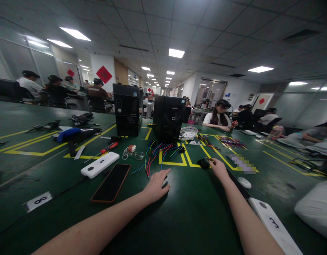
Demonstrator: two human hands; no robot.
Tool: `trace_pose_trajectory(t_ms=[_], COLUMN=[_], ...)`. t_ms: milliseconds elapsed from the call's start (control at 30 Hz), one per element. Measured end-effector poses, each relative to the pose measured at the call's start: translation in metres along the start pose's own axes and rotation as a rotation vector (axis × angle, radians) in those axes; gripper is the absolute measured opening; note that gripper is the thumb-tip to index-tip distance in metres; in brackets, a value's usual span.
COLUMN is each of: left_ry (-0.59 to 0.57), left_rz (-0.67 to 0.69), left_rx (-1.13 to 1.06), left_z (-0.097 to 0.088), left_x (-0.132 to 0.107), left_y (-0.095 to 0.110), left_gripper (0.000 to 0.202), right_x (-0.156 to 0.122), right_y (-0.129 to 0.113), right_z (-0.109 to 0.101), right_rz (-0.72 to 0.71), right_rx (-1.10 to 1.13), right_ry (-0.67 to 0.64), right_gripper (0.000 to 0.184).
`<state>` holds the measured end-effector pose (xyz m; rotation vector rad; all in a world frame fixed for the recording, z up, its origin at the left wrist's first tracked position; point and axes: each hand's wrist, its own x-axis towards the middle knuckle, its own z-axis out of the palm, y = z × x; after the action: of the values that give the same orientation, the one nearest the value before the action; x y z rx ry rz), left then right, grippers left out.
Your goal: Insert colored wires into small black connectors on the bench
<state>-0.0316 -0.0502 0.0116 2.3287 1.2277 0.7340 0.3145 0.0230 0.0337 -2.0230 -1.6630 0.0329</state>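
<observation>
My left hand point(156, 184) lies palm down on the green table point(195, 212), fingers curled over a small pale thing at its fingertips, just short of a bundle of red, blue and black wires point(159, 152). My right hand point(218, 168) reaches further out, its fingers pinched on a small dark object point(205, 163) beside a yellow floor-tape line. Both forearms stretch in from the bottom edge.
A dark phone point(111, 182) and a white box marked 8 point(100, 164) lie left of my hand. Two black computer cases point(127, 109) point(168, 118) stand behind the wires. A white basket point(188, 132), a red screwdriver point(109, 146), glasses point(139, 155) and seated people surround.
</observation>
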Motion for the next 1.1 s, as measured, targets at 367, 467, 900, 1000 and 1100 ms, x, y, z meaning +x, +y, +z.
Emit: trace_pose_trajectory(t_ms=[367,467,900,1000,1100], left_ry=[0.029,0.027,-0.002,0.001,0.009], left_rz=[0.035,0.030,0.006,0.003,0.007], left_rx=[0.018,0.023,0.025,0.015,0.013], left_z=[0.005,0.005,0.003,0.004,0.004], left_x=[0.000,0.001,0.001,0.001,0.001], left_y=[-0.005,-0.005,-0.002,-0.002,-0.003], left_gripper=[0.059,0.059,0.059,0.059,0.059], right_x=[0.004,0.002,-0.004,-0.005,-0.005], right_y=[0.008,0.003,-0.012,-0.015,-0.017], right_z=[0.008,0.008,0.000,0.001,0.002], right_rz=[-0.062,-0.085,-0.114,-0.148,-0.140], right_rx=[0.094,0.017,-0.271,-0.309,-0.294], right_ry=[-0.049,-0.082,-0.106,-0.123,-0.135], right_gripper=[0.037,0.036,0.035,0.035,0.034])
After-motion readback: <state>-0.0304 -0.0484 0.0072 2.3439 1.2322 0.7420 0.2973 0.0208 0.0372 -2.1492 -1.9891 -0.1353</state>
